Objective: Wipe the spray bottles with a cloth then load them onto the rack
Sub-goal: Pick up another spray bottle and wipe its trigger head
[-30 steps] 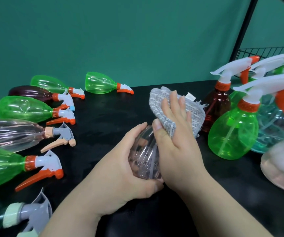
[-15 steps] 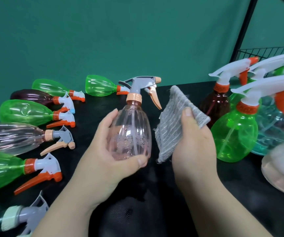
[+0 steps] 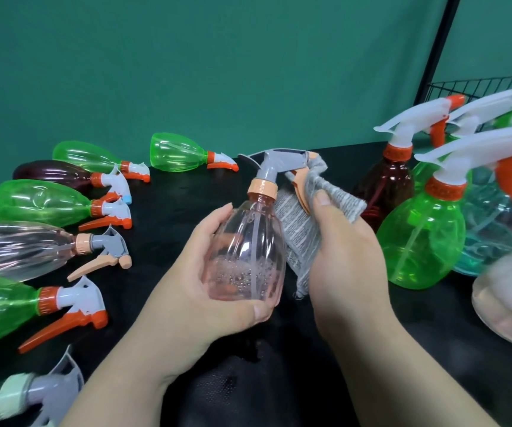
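My left hand (image 3: pixel 205 291) grips a clear pink spray bottle (image 3: pixel 245 260) upright around its belly, above the black table. The bottle has a grey head and a peach collar and trigger. My right hand (image 3: pixel 344 260) holds a grey striped cloth (image 3: pixel 304 223) and presses it around the bottle's trigger and against its right side. Drops or bubbles show inside the lower half of the bottle.
Several spray bottles lie on their sides along the left (image 3: pixel 41 204), green, dark red and clear. More stand upright at the right, among them a green one (image 3: pixel 424 238) and a dark red one (image 3: pixel 387 183). A black wire rack (image 3: pixel 476 87) rises at the back right.
The bottle went from tipped under the cloth to upright in my left hand. My right hand drew the cloth off, then brought it back onto the trigger and the bottle's right side.
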